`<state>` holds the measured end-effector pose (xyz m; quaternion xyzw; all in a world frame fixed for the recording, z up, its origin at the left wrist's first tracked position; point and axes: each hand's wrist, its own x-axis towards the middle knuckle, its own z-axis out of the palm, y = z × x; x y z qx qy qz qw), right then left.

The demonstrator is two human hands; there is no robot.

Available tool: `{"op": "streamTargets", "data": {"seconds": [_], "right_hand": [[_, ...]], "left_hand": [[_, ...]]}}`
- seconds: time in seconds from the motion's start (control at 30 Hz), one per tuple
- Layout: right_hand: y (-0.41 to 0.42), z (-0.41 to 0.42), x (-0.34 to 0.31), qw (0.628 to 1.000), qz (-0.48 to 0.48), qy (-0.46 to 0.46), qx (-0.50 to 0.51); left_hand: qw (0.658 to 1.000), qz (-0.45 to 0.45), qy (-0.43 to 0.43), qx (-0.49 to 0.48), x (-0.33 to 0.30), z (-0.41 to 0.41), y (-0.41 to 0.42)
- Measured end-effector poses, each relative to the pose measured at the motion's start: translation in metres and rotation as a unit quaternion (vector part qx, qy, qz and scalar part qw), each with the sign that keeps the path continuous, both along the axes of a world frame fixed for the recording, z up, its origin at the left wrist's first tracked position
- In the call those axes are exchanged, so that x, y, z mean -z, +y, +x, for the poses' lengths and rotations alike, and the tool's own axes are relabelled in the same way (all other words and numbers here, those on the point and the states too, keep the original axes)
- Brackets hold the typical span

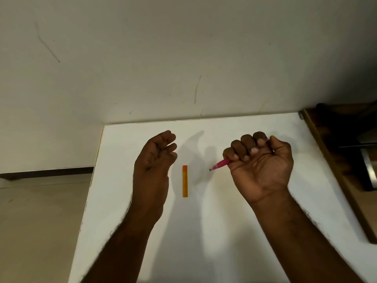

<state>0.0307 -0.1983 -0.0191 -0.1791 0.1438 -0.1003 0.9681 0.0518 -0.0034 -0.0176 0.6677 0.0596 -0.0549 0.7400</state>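
My right hand (263, 162) is held palm-up above the white table (204, 231), fingers curled round a pink mechanical pencil (221, 164) whose metal tip points left and down. A slim orange lead case (185, 181) with a darker orange cap lies flat on the table between my hands, lengthwise away from me. My left hand (154, 160) hovers just left of the case, edge-on, with its fingers loosely bent and nothing in it.
The table stands against a pale, scuffed wall (183, 58). A dark wooden surface (334, 160) with a metal object (369, 166) borders the table on the right. Beige floor (40, 221) lies past the table's left edge.
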Motion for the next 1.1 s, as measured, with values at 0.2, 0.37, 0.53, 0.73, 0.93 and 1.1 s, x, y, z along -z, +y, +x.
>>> {"op": "streamTargets", "data": {"seconds": [0.2,0.37,0.53,0.73,0.93,1.1], "right_hand": [[-0.0029,0.0015,-0.0004,1.000,0.005,-0.005,-0.002],[-0.0034,0.0009,-0.0007,1.000,0.012,-0.007,-0.007],[-0.0032,0.0001,0.0004,1.000,0.009,-0.006,-0.004],[-0.0035,0.0007,0.0024,1.000,0.001,0.007,0.000],[-0.0022,-0.0009,0.0020,1.000,-0.004,0.013,0.005],[-0.0006,-0.0050,0.0022,1.000,-0.011,0.009,0.014]], "left_hand": [[0.991,0.125,-0.043,-0.006,-0.0002,-0.0002,-0.0021],[0.995,0.094,-0.023,-0.007,-0.0054,-0.0023,-0.0043],[0.997,0.081,-0.006,-0.010,-0.0056,-0.0036,-0.0058],[0.997,0.081,0.004,-0.009,-0.0037,-0.0032,-0.0064],[0.998,0.063,0.009,-0.001,-0.0015,-0.0039,-0.0080],[0.998,0.064,0.007,0.004,-0.0008,-0.0041,-0.0096]]}}
